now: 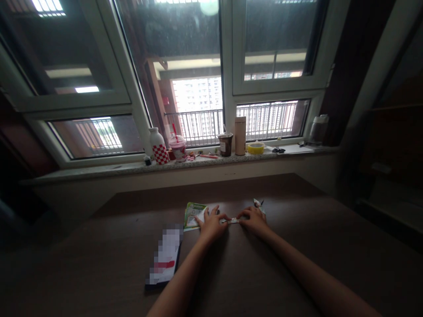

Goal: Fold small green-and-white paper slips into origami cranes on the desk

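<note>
A narrow pale strip (234,220), perhaps paper, spans the gap between my hands, low over the brown table (231,273). My left hand (212,223) pinches its left end with thumb and forefinger, the other fingers spread. At the right end, my right hand (254,220) is closed on the strip, fingertips pointing down. Partly under my left hand lies a green-and-white printed sheet or packet (191,215). Just beyond my right hand, a small pointed white piece with a dark tip (258,203) sticks up; its kind is unclear.
A dark-edged flat object with a blurred face (167,255) lies left of my left forearm. Along the windowsill (198,164) stand a checkered bottle (159,147), a pink drink cup (178,149), a brown drink cup (226,145), a tan flask (240,135), yellow tape (255,149) and black scissors (278,150).
</note>
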The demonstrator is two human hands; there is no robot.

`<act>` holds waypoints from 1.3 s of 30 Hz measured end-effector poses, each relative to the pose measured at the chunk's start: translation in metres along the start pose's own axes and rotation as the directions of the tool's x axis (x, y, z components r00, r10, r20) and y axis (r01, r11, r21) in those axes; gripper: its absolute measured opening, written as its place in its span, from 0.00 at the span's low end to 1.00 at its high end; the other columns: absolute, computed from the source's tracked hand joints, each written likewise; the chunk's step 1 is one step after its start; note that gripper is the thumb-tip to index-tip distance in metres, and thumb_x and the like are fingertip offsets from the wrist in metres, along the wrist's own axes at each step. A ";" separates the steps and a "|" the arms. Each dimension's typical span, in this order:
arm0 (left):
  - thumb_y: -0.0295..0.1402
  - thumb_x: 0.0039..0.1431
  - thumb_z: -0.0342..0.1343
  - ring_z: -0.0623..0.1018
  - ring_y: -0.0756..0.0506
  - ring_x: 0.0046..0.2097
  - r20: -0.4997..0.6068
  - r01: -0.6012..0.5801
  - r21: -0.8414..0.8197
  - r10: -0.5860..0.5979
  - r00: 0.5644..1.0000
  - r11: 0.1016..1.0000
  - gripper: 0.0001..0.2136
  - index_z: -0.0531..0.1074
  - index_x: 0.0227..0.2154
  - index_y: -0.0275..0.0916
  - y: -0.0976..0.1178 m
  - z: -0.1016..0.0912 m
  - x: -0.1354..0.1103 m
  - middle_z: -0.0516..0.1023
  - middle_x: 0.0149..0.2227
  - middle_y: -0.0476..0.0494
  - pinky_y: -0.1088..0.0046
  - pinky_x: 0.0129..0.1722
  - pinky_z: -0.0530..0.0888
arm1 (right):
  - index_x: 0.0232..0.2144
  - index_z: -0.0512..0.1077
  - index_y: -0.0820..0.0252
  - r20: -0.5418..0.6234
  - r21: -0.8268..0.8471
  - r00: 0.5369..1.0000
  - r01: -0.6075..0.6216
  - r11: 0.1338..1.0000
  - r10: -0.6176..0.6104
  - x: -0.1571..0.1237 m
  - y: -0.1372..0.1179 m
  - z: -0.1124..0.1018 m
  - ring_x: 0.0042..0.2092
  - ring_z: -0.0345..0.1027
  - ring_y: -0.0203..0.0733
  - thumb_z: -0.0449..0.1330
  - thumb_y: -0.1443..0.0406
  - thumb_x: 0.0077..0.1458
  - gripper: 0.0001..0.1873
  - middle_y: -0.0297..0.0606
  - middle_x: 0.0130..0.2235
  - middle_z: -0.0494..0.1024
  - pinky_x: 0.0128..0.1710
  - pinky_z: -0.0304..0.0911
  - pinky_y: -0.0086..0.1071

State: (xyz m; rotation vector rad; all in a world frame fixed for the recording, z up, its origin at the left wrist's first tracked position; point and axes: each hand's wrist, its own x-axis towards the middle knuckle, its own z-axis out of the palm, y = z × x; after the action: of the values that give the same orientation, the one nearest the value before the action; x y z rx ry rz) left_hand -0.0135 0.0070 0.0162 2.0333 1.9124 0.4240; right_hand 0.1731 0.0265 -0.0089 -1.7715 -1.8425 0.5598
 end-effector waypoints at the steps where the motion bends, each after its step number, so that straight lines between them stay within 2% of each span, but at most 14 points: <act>1: 0.44 0.56 0.56 0.46 0.29 0.70 -0.011 -0.001 -0.001 0.001 1.000 1.000 0.09 0.79 0.39 0.62 0.001 0.001 0.000 0.57 0.69 0.56 0.25 0.57 0.35 | 0.35 0.81 0.46 -0.005 -0.002 1.000 0.005 1.000 -0.005 -0.001 -0.001 0.000 0.57 0.60 0.50 0.64 0.59 0.50 0.09 0.36 0.48 0.74 0.60 0.47 0.43; 7: 0.48 0.56 0.58 0.48 0.27 0.70 -0.080 -0.025 0.015 0.026 0.996 1.000 0.10 0.79 0.36 0.55 0.008 0.006 -0.001 0.60 0.68 0.53 0.24 0.57 0.36 | 0.33 0.80 0.47 -0.047 -0.039 0.998 0.032 0.999 -0.034 -0.004 -0.004 0.003 0.56 0.60 0.52 0.65 0.50 0.49 0.13 0.37 0.46 0.73 0.59 0.47 0.46; 21: 0.44 0.56 0.60 0.51 0.28 0.69 -0.121 -0.039 0.032 0.042 0.992 0.999 0.07 0.77 0.35 0.51 0.018 0.010 -0.002 0.62 0.67 0.51 0.22 0.56 0.38 | 0.33 0.79 0.49 -0.063 -0.052 0.998 -0.025 0.998 0.021 -0.001 -0.012 0.008 0.56 0.59 0.54 0.68 0.53 0.46 0.12 0.39 0.45 0.72 0.57 0.49 0.44; 29: 0.43 0.57 0.58 0.49 0.27 0.70 -0.063 -0.009 -0.003 0.009 0.998 1.000 0.07 0.77 0.36 0.52 0.015 0.007 -0.001 0.59 0.68 0.53 0.22 0.56 0.38 | 0.33 0.81 0.49 -0.036 -0.024 0.999 -0.028 0.999 0.027 0.001 -0.008 0.006 0.56 0.61 0.53 0.69 0.54 0.44 0.12 0.40 0.46 0.73 0.57 0.50 0.43; 34: 0.41 0.57 0.57 0.47 0.27 0.70 -0.021 0.001 -0.009 -0.001 1.000 1.000 0.08 0.77 0.38 0.54 0.011 0.005 0.001 0.58 0.68 0.52 0.23 0.56 0.38 | 0.32 0.82 0.48 -0.006 -0.014 0.999 -0.037 0.999 0.037 0.004 -0.005 0.003 0.55 0.62 0.51 0.68 0.59 0.45 0.08 0.39 0.45 0.75 0.56 0.51 0.40; 39: 0.41 0.58 0.55 0.45 0.27 0.70 0.022 0.000 -0.003 0.000 1.000 1.000 0.09 0.77 0.40 0.57 0.005 0.003 0.003 0.54 0.70 0.52 0.22 0.55 0.38 | 0.33 0.82 0.48 0.023 -0.014 0.998 -0.056 0.998 0.057 0.006 -0.004 0.000 0.57 0.61 0.52 0.67 0.62 0.45 0.09 0.38 0.47 0.75 0.58 0.51 0.40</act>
State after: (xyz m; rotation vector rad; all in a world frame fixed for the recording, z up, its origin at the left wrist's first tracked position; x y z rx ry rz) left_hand -0.0073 0.0098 0.0158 2.0275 1.8979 0.4022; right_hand 0.1693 0.0322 -0.0059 -1.8379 -1.8207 0.5934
